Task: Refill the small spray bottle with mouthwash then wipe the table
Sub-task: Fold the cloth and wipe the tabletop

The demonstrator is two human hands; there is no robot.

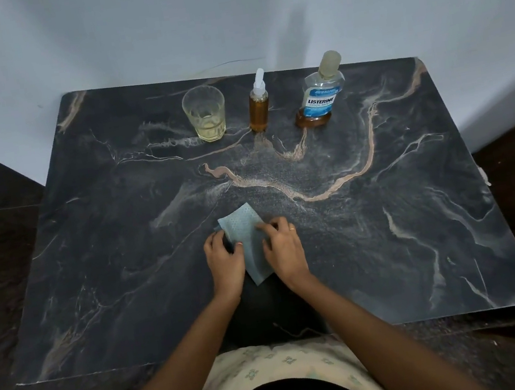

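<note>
One camera sat on the person's head. It looked forward and down onto the dark table (385, 209) from above its near edge. The whole tabletop fit in the view, and its sides looked bent because the lens was wide. The person's own body and both arms came up from the bottom of the picture. The left hand (224, 261) and the right hand (284, 247) were near the middle, close to the camera, holding a blue cloth (242, 227). The glass (205, 114), the spray bottle (259, 107) and the mouthwash bottle (320, 100) stood farthest away, along the back edge by the pale wall (222, 16).
</note>
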